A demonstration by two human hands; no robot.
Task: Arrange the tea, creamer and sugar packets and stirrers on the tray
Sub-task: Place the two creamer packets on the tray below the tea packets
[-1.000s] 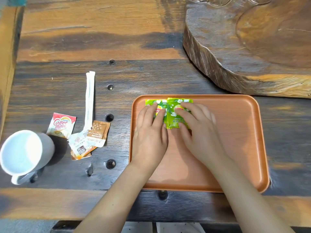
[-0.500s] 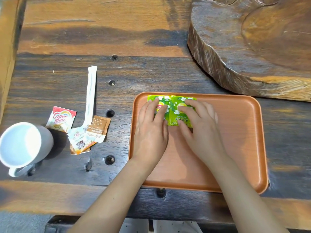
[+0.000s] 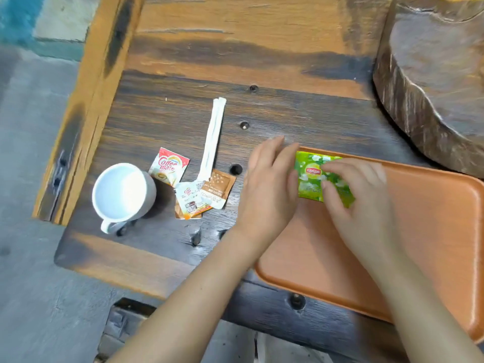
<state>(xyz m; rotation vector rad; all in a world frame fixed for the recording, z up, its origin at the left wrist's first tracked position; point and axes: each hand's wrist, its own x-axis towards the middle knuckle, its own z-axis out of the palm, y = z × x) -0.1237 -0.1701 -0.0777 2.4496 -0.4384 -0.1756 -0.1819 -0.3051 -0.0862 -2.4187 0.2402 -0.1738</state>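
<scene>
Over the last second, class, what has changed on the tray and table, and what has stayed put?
The left hand has lifted off the green tea packets and slid left past the tray edge. The right hand stays pressed on them. The creamer packet, sugar packet, stirrers and mug lie untouched; the camera swung.

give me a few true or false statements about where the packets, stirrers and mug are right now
1. The green Lipton tea packets lie on the tray. True.
2. The Coffee-mate packet is on the tray. False: it lies on the table beside the white mug.
3. The stirrers are off the tray. True.
4. The mug stands to the right of the tray. False: it stands to its left.
5. The right hand touches the tea packets. True.
</scene>
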